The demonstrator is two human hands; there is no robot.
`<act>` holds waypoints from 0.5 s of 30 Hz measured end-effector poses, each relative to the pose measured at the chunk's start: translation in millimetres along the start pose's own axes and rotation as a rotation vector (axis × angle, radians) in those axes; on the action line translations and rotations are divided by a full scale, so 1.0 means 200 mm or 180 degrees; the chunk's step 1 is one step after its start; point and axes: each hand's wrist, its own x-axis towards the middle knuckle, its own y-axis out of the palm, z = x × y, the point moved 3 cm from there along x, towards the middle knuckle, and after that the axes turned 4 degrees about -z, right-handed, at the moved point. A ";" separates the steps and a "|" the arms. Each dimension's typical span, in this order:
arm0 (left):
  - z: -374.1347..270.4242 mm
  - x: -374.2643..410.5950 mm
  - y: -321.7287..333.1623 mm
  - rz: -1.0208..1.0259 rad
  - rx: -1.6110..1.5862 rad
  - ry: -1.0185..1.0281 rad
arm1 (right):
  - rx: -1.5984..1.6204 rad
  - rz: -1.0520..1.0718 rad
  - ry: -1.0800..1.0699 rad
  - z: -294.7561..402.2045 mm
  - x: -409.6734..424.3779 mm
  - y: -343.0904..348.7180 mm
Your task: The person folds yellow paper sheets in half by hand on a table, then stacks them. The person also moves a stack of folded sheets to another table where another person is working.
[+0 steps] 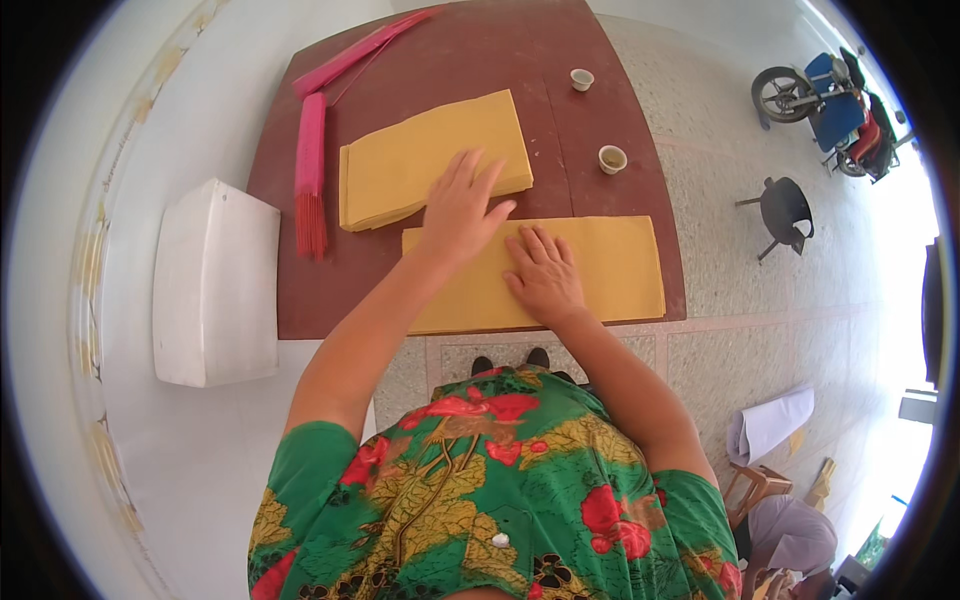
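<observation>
My left hand point(463, 206) reaches over a thick stack of yellow paper point(427, 161), its fingers spread above or on the stack's near right part; whether they touch it I cannot tell. Flat on a second, wider layer of yellow paper sheets point(615, 270), along the table's near edge, rests my right hand point(547, 274) with the palm down. Neither hand grips anything. Red incense sticks in a pink wrapper point(310, 157) lie left of the stack, and another pink packet point(349, 60) lies beyond them.
Two small white cups point(612, 159) point(581, 79) stand on the right side of the dark red table point(607, 199). A white box point(217, 285) is at its left. On the floor to the right are a black metal stand point(784, 211), a motorcycle point(832, 112) and, lower down, a bent-over person point(791, 536) near a wooden stool point(761, 484).
</observation>
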 end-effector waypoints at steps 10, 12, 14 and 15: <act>0.06 0.17 0.30 -0.0272 -0.0154 -0.0680 | 0.0076 -0.0113 -0.0023 0.00 0.00 -0.01; 0.06 0.17 0.30 -0.0350 -0.0286 -0.0728 | 0.0051 -0.0124 0.0001 0.00 0.00 -0.01; 0.05 0.19 0.29 -0.0361 -0.0477 -0.0827 | 0.0032 -0.0109 0.0007 0.00 -0.01 -0.01; 0.07 0.19 0.28 -0.0471 -0.0674 -0.0819 | 0.0029 -0.0106 0.0004 0.00 0.00 -0.01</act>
